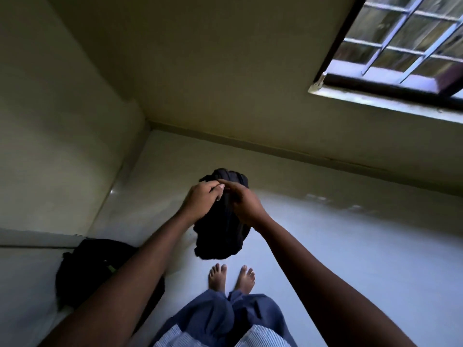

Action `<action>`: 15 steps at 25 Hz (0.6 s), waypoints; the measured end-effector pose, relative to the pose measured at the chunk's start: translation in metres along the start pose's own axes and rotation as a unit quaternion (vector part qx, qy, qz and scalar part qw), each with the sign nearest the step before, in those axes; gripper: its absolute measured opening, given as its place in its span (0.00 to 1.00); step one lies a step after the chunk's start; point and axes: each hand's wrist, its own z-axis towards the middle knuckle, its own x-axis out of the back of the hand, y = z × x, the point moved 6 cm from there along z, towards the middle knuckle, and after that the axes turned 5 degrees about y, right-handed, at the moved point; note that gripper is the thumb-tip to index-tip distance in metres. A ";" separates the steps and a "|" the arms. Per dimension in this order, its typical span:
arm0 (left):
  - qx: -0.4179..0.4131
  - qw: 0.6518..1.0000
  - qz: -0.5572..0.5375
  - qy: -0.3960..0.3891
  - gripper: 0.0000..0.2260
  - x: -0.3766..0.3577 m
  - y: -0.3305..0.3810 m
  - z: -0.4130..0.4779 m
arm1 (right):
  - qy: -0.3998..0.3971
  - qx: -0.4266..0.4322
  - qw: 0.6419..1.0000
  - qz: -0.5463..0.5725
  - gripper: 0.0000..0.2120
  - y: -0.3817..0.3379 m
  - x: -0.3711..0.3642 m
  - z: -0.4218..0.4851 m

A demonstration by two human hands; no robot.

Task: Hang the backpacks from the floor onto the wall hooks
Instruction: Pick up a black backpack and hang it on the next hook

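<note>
A dark backpack [220, 234] hangs in the air in front of me, above my bare feet. My left hand [200, 200] grips its upper part from the left, and my right hand [244, 201] grips it from the right; the fingertips of both meet near the top of the bag. A second black backpack [92, 266] lies on the floor at the lower left, partly hidden behind my left forearm. No wall hook shows in this view.
Two plain walls meet in a corner [147, 121] ahead on the left. A barred window [406, 43] with an open dark frame sits at the upper right. Pale floor stretches to the right of my feet [231, 278].
</note>
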 end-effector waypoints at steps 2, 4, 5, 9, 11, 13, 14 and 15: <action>-0.073 0.997 0.012 -0.037 0.15 0.023 0.044 0.003 | 0.008 0.032 0.999 0.018 0.17 -0.026 0.025 0.000; -0.133 0.989 0.040 -0.055 0.14 0.047 0.083 0.007 | 0.028 0.063 0.997 0.026 0.08 -0.052 0.052 0.006; -0.156 0.985 0.044 -0.051 0.15 0.059 0.101 0.008 | 0.029 0.073 0.996 0.033 0.05 -0.064 0.062 0.010; -0.223 0.975 -0.021 -0.008 0.05 0.103 0.148 0.014 | 0.050 0.106 0.990 0.084 0.09 -0.102 0.097 0.018; -0.233 0.969 -0.079 0.011 0.06 0.122 0.154 0.023 | 0.081 0.122 0.984 0.099 0.07 -0.113 0.114 0.021; -0.208 0.971 -0.106 0.045 0.05 0.133 0.159 0.035 | 0.103 0.138 0.978 0.118 0.09 -0.124 0.132 0.026; -0.191 0.969 -0.143 0.060 0.08 0.135 0.165 0.040 | 0.114 0.143 0.975 0.124 0.10 -0.130 0.142 0.029; -0.186 0.962 -0.185 0.075 0.11 0.136 0.177 0.046 | 0.127 0.148 0.972 0.132 0.10 -0.139 0.155 0.034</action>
